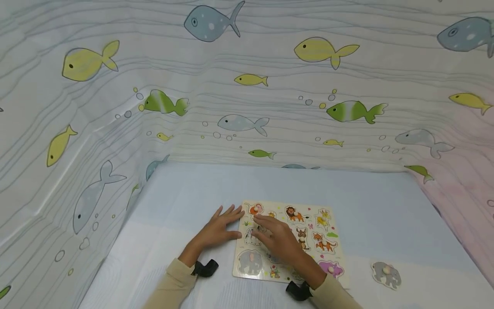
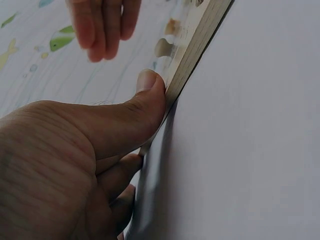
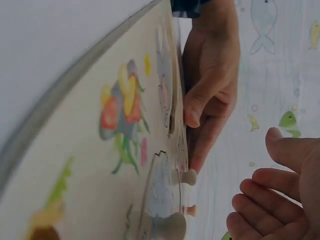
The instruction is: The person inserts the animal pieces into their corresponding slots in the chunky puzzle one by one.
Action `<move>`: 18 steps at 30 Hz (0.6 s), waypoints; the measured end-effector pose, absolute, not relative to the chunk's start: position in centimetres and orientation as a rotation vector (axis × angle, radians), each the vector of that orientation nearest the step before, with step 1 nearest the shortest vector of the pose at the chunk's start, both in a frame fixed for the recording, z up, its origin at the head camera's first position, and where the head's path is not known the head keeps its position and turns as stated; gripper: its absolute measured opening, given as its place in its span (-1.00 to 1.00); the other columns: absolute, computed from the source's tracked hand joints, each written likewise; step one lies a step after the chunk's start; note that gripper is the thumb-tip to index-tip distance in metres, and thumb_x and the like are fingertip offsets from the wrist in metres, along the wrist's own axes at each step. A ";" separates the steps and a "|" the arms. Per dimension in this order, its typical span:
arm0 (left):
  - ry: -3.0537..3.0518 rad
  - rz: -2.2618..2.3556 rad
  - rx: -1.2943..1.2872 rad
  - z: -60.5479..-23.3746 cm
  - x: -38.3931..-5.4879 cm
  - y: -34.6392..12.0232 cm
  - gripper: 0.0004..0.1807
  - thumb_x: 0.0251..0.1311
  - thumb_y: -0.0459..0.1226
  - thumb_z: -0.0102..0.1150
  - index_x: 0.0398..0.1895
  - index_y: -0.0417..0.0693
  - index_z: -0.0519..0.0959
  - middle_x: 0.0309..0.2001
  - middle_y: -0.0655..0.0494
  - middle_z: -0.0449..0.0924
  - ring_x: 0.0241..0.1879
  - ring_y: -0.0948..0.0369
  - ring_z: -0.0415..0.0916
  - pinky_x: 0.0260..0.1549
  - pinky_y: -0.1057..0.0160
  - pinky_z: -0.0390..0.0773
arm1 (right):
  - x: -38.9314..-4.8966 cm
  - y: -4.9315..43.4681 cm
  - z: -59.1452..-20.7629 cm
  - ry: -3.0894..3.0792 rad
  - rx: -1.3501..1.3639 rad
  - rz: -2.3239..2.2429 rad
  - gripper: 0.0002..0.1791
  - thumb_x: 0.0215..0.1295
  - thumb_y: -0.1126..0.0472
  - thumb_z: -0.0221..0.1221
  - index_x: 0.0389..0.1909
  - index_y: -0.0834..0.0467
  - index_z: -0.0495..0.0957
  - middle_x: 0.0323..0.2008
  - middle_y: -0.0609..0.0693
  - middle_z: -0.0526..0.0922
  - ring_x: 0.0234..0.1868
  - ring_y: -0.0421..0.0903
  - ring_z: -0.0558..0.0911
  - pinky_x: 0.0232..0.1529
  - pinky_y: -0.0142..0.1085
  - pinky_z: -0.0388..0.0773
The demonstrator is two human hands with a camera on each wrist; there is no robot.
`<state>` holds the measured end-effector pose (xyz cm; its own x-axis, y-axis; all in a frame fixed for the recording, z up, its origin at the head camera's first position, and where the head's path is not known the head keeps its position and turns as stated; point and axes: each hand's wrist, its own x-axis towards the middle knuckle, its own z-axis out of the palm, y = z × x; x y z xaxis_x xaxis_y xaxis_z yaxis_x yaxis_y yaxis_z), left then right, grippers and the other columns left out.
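Note:
A wooden animal knob puzzle board [image 1: 283, 274] lies flat on the table. My left hand [image 1: 217, 229] is at its left edge, fingers spread, the thumb touching the board's side in the left wrist view. Above the board's left half hovers my right hand [image 1: 283, 242], fingers extended and nothing held; in the right wrist view its fingers [image 3: 267, 207] are apart from the knobs. A zebra piece [image 1: 252, 237] is near its fingertips. At the board's lower left is an elephant picture [image 1: 250, 262] with no knob visible. The right hand hides some middle pieces.
A loose elephant piece [image 1: 387, 275] with a knob lies on the table right of the board. Lion [image 1: 296, 213], tiger [image 1: 324, 243] and purple hippo [image 1: 331, 269] pieces sit in the board. Fish-patterned cloth [image 1: 247, 103] surrounds the table [image 1: 208, 184].

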<state>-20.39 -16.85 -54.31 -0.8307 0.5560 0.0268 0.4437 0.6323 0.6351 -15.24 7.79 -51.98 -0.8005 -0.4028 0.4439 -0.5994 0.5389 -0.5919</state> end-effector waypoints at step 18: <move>2.693 0.966 0.811 -54.3 -20.3 -16.7 -0.18 0.15 -0.04 0.37 0.48 -0.02 0.32 0.53 0.06 0.17 0.58 -0.03 -0.04 0.56 -0.18 -0.33 | -11.9 17.4 -49.6 -2.569 0.488 1.118 -0.48 0.20 0.23 0.38 0.22 0.07 0.59 0.17 0.08 0.67 0.20 0.14 0.63 0.09 0.04 0.64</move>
<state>-20.27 -16.65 -54.34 -0.8382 0.5448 0.0248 0.4362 0.6425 0.6300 -11.86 17.38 -49.60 -0.8984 -0.1878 0.3970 -0.4185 0.6400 -0.6444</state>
